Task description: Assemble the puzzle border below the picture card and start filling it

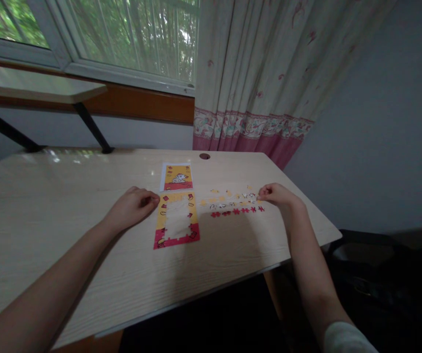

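Observation:
A partly built jigsaw puzzle (176, 240) lies on the table, its yellow and red border joined around a bare middle. Just above it is a printed reference picture (178, 177) of a white animal on yellow and red. My left hand (135, 206) rests at the puzzle's upper left edge, fingers curled and fingertips pressed together; whether anything is between them is hidden. Over on the right, my right hand (277, 193) pinches a small yellowish puzzle piece at the end of the loose rows. Red puzzle pieces (236, 212) form the nearest row, with yellow and white puzzle pieces (221, 199) behind.
The wooden table (218, 260) has a round cable hole (205, 156) near its back edge. A raised shelf (41, 86) on black legs stands at the back left. Behind are a window and a floral curtain (251, 83), with a wall at right.

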`<state>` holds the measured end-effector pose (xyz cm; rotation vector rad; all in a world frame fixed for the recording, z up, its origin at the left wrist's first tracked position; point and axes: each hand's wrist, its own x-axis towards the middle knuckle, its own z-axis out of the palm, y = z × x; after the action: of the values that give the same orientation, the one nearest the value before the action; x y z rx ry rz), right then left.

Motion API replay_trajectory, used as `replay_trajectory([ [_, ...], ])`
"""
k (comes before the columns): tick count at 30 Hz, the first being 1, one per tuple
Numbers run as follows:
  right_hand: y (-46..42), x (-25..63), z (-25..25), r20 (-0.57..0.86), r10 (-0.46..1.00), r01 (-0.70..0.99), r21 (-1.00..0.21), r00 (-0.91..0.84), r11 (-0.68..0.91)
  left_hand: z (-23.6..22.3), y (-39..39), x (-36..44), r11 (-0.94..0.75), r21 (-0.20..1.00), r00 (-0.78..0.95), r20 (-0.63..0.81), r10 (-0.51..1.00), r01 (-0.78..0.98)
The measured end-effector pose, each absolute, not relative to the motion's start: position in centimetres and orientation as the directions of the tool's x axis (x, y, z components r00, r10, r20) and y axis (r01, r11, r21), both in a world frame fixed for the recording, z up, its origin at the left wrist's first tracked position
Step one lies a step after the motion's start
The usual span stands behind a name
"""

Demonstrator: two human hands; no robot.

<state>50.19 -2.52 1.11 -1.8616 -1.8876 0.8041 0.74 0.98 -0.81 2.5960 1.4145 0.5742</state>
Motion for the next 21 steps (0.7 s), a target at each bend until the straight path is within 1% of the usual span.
replay_trajectory([
  [2,-2.49,50.45,1.22,-0.203,0.975,0.781,-0.622,-0.096,-0.053,-0.7,0.89,0.79,-0.548,0.289,0.487,0.259,0.834,0.785],
  [4,-2.36,50.72,1.18,-0.22,0.97,0.786,-0.616,-0.105,-0.054,-0.63,0.85,0.83,-0.544,0.288,0.483,0.256,0.837,0.788],
  [15,-2.34,50.72,0.93,-0.179,0.977,0.756,-0.654,-0.112,-0.033,-0.46,0.79,0.89,-0.54,0.301,0.474,0.268,0.839,0.786],
  [21,-2.54,50.26,1.37,-0.186,0.976,0.772,-0.635,-0.116,-0.029,-0.4,0.77,0.88,-0.548,0.299,0.486,0.258,0.835,0.782],
])
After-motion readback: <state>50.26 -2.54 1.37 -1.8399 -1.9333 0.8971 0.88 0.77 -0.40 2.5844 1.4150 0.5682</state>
